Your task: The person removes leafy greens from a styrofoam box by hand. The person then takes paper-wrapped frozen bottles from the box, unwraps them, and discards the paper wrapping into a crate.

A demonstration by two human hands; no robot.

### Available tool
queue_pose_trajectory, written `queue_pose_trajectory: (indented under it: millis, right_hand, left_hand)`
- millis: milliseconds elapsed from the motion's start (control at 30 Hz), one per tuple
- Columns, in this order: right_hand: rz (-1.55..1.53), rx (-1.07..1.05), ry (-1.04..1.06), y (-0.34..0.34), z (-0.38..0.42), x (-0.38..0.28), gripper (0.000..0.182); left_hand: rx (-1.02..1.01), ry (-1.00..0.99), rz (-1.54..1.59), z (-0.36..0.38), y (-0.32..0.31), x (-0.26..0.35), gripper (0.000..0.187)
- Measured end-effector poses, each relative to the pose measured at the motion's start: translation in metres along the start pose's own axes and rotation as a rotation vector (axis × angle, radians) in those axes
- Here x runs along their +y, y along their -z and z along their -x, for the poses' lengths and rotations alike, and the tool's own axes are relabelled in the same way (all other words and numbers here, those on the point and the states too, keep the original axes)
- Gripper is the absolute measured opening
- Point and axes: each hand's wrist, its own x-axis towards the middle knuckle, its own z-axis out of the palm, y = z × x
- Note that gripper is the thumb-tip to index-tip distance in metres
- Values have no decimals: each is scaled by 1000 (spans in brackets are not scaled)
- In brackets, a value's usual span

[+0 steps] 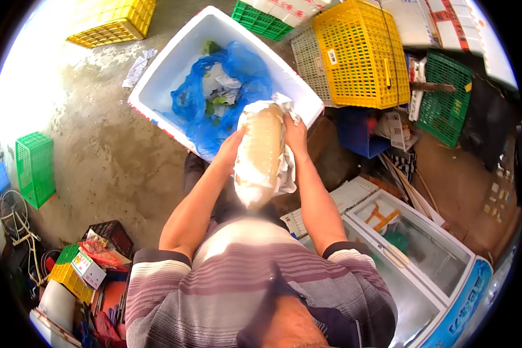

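A long, pale, rounded bundle (262,145), partly wrapped in white paper, is held lengthwise in front of the chest. My left hand (229,149) presses against its left side, and my right hand (296,134) grips the right side over the crumpled paper. What lies inside the wrapping cannot be made out. Just beyond the hands stands a white foam box (162,68), lined with a blue plastic bag (250,66) that holds crumpled paper (219,82) and some green leaves.
Yellow crates (359,55) and a green crate (445,98) stand at the upper right. A glass-topped freezer (441,255) is at the lower right. On the left are a green basket (36,168) and piled boxes (89,269). Concrete floor (104,133) lies between.
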Motion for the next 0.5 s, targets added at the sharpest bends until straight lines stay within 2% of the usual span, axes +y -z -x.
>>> queue_pose_trajectory:
  millis: [67, 167, 200, 267, 400, 433, 500]
  right_hand:
    - [75, 27, -173, -7, 2, 17, 38]
    - [-245, 56, -26, -18, 14, 15, 40]
    - [-155, -8, -11, -21, 15, 28, 42]
    - [-162, -86, -62, -25, 16, 40, 44]
    - [-632, -115, -310, -31, 33, 46, 48]
    - [-735, -126, -359, -32, 38, 44, 49]
    - [-914, -151, -437, -38, 51, 36, 51]
  left_hand:
    - [-8, 16, 43, -1, -2, 1, 45]
    - [80, 94, -56, 10, -19, 16, 48]
    - [127, 133, -85, 19, -22, 21, 48]
    - [151, 56, -117, 5, -3, 4, 49]
    - [44, 65, -103, -10, -5, -5, 53]
    - [157, 129, -255, 15, -33, 18, 58]
    - [233, 114, -363, 7, -28, 11, 61]
